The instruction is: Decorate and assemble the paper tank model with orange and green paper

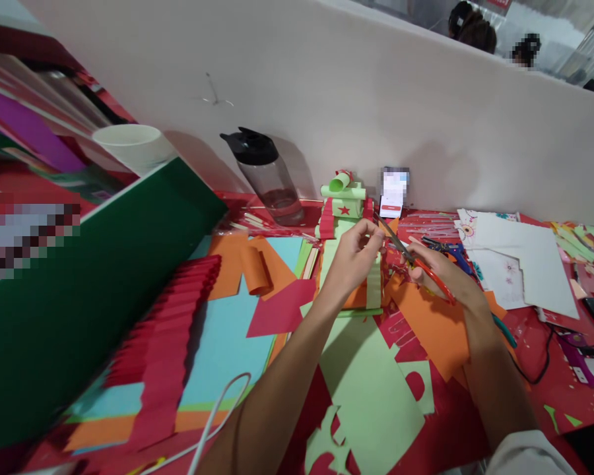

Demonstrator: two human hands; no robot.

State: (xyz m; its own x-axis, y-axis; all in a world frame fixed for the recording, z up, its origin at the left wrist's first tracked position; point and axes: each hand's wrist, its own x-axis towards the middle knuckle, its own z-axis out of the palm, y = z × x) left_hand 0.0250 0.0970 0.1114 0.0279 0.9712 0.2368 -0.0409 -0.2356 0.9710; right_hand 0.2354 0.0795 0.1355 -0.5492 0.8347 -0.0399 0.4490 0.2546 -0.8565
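Note:
My right hand point(438, 272) is closed round a pair of scissors point(433, 277) with red handles, its blades pointing up and left. My left hand point(355, 256) is pinched just left of the blades. Whatever lies between its fingertips is too small to make out. Behind and below the left hand stands a light green and red paper model point(344, 209) with a red star, partly hidden by the hand and forearm. Orange paper point(428, 323) lies under the right hand. A large light green sheet point(371, 389) lies between my forearms.
A dark-lidded bottle point(270, 175) and a lit phone point(395, 191) lean near the white partition point(297, 86). To the left are a green board point(94, 297), a white cup point(133, 148) and pleated red paper point(168, 349). White card point(525, 257) and a glue gun point(458, 254) lie right.

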